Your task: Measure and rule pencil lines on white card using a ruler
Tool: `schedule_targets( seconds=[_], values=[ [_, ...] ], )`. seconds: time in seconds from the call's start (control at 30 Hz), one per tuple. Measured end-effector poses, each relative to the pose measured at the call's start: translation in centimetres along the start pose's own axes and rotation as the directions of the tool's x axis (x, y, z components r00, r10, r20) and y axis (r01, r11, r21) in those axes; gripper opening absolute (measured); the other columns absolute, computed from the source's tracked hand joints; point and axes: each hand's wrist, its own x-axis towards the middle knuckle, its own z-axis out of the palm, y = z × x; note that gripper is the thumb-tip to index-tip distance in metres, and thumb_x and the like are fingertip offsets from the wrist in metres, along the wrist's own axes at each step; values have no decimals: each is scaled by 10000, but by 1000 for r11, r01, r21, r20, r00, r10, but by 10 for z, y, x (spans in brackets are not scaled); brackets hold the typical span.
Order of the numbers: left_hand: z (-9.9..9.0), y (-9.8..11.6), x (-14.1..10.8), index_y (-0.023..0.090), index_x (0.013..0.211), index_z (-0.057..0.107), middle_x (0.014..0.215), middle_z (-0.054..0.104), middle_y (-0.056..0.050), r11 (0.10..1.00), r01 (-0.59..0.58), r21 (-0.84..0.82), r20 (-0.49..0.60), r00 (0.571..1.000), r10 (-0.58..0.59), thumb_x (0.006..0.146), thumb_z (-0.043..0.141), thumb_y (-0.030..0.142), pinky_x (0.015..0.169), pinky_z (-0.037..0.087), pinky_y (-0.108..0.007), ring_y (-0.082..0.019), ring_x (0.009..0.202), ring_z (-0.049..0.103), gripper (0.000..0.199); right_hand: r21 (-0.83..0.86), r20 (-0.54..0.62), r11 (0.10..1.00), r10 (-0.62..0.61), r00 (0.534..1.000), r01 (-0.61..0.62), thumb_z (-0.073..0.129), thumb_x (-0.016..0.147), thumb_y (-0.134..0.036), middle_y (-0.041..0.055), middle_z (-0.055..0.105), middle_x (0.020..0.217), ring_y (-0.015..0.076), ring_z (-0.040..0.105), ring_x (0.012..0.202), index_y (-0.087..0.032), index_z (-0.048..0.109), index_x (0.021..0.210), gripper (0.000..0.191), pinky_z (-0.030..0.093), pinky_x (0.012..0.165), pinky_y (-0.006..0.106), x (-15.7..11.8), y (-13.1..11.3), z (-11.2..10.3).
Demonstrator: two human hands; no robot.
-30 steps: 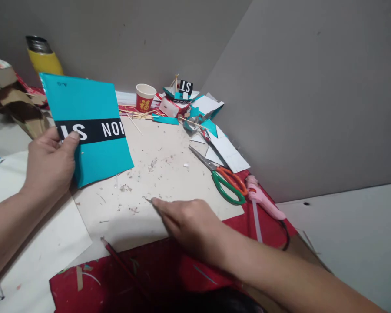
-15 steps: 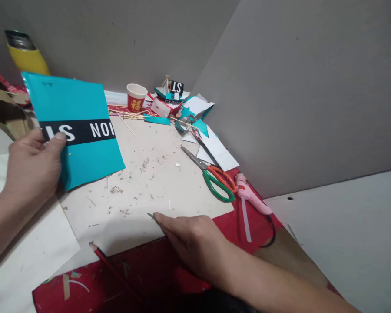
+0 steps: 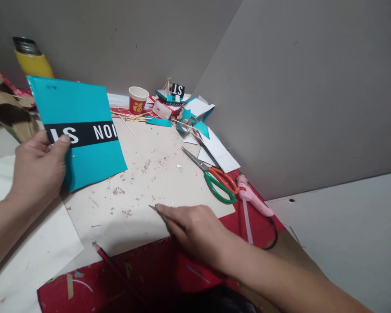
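Observation:
On the left, my left hand pinches the near-left edge of a teal card with a black band and white letters, held tilted above the table. My right hand is low in the middle, its thumb and fingers closed on a small pointed metal piece; only the tip shows. A pencil with a red and black body lies left of my right hand. Scissors with one orange and one green handle rest on the pale board, beyond my right hand.
A pink glue gun lies right of the scissors. Toward the wall are a paper cup, thin sticks, a small teal model boat and folded card pieces. A yellow bottle stands at the back left.
The whole view has shifted slightly. My right hand has risen a little from the red surface with the pointed piece. My left hand keeps its hold on the teal card.

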Motion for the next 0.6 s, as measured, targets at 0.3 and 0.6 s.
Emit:
schedule_targets(
  seconds=[0.3,0.6],
  values=[
    [1,1,-1,201,1066,725,972,767,-4,1000,6,-27,7,1000,-6,784,666,326,816,582,-456,-162,752,668,314,-30,-40,999,10,999,-11,427,953,-237,65,777,958,192,734,765,-218,644,1264,380,563,689,290,-1,10,-10],
    [0,-2,1,184,1044,715,963,763,-24,997,26,-76,29,999,-24,773,665,355,761,571,-380,-168,753,656,324,-318,-153,948,-70,986,18,402,963,-262,166,705,1084,277,680,928,-136,515,1387,456,548,772,422,39,41,-29]
  ],
)
